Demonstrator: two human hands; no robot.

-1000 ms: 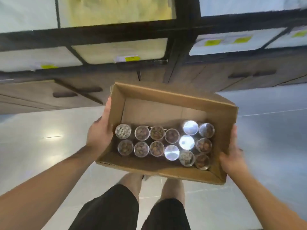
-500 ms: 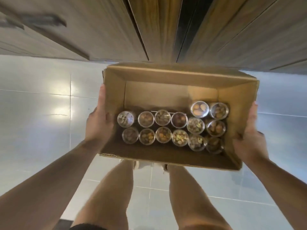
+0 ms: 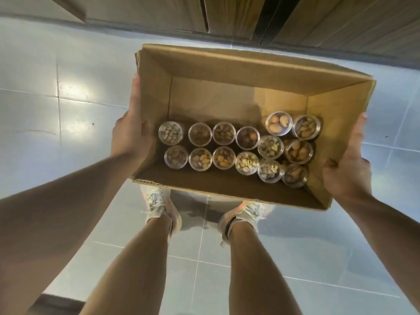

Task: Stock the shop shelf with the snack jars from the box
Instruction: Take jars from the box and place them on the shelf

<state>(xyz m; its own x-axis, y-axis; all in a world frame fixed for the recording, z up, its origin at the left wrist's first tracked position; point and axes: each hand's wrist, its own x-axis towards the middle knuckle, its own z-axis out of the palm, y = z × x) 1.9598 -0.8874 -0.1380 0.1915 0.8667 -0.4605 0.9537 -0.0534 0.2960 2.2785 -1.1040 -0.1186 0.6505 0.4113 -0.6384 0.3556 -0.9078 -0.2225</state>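
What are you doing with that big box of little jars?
A person is holding an open cardboard box above the tiled floor, left hand on one side and right hand on the other. Fourteen clear snack jars stand inside, all upright. None is out yet, so the shelf stocking hasn't begun.

I count fourteen snack jars point(image 3: 223, 133) standing in one cardboard box point(image 3: 227, 62), my two hands on its sides and my two shoes point(image 3: 156, 205) below.
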